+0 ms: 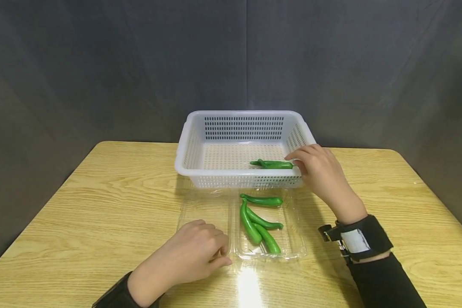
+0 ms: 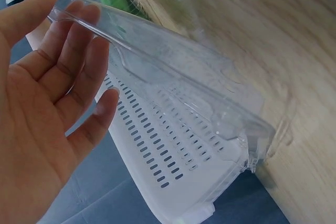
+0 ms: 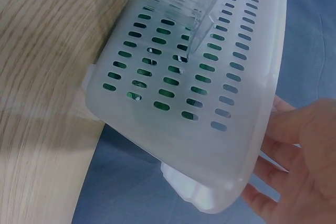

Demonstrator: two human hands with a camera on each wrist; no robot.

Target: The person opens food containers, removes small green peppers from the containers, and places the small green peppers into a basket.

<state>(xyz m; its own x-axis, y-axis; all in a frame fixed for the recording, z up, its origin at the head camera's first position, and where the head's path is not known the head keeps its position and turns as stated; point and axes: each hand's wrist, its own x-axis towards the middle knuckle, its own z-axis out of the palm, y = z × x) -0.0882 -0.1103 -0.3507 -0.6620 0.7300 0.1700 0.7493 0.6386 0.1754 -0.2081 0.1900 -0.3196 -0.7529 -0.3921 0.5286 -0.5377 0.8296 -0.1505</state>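
Observation:
My right hand [image 1: 317, 169] reaches over the front right rim of a white slotted plastic basket [image 1: 183, 147], fingers bent. Right by its fingertips, green chili peppers [image 1: 271, 164] lie inside along the front wall. In the right wrist view the fingertips [image 3: 275, 124] are partly hidden behind the rim, and no pepper shows in the hand. My left hand [image 1: 194, 250] lies loosely curled at the front of a clear plastic clamshell container [image 1: 294, 244]. From the left wrist, its fingers [image 2: 79, 40] are at the container's edge, holding nothing visible.
Several more green chili peppers [image 1: 250, 222] lie in the right half of the clamshell. It sits unfolded in front of the basket on a wooden table [image 1: 100, 214]. A dark grey curtain [image 1: 138, 72] hangs behind the table.

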